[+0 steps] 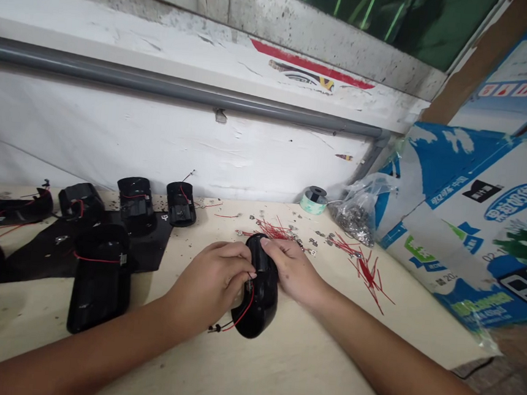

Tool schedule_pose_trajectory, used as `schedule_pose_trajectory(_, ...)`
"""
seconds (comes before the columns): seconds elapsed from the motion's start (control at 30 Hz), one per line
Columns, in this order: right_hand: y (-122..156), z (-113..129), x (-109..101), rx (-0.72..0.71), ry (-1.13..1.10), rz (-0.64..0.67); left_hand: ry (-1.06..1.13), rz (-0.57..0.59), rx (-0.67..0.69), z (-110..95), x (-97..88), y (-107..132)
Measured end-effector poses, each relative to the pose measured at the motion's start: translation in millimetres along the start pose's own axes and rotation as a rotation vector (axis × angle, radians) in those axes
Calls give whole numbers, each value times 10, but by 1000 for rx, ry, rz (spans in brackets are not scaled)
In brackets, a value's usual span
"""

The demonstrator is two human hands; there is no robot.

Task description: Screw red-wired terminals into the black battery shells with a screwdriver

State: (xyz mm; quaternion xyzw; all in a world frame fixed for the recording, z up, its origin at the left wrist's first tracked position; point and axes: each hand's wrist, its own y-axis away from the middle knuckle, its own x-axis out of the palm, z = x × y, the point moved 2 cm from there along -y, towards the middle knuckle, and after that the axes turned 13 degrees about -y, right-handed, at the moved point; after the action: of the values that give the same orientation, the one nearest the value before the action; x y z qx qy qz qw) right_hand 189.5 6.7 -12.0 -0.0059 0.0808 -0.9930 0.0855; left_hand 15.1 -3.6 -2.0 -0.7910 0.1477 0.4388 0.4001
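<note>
A black plastic housing [257, 320], hollow and rounded at its lower end, is tilted above the table between my hands. My right hand [294, 271] grips its far right side, thumb over the upper edge. My left hand [214, 279] is closed in a pinch over the inside of the housing; what its fingertips hold is too small to make out. From beside those fingertips a red wire [250, 304] curves down across the housing to a small black connector [217, 328] hanging at the lower left.
Several similar black housings [101, 288] with red wires stand at left, some on a black mat [41, 255]. Beyond my hands lie loose red wires [368, 271] and small metal pieces. At the back right are a tape roll [313, 200], a plastic bag of metal parts [357, 212] and a carton [469, 215].
</note>
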Motion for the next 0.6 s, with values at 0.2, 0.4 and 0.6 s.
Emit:
schedule_pose_trajectory(0.2,-21,-97,0,53,-131,-11,42,-35,10,1,8,-2)
schedule_pose_trajectory(0.4,-34,-87,3,102,-264,-88,354,-98,-12,55,9,6)
schedule_pose_trajectory(0.6,-15,-108,-23,96,-212,-61,91,-30,28,47,25,-8)
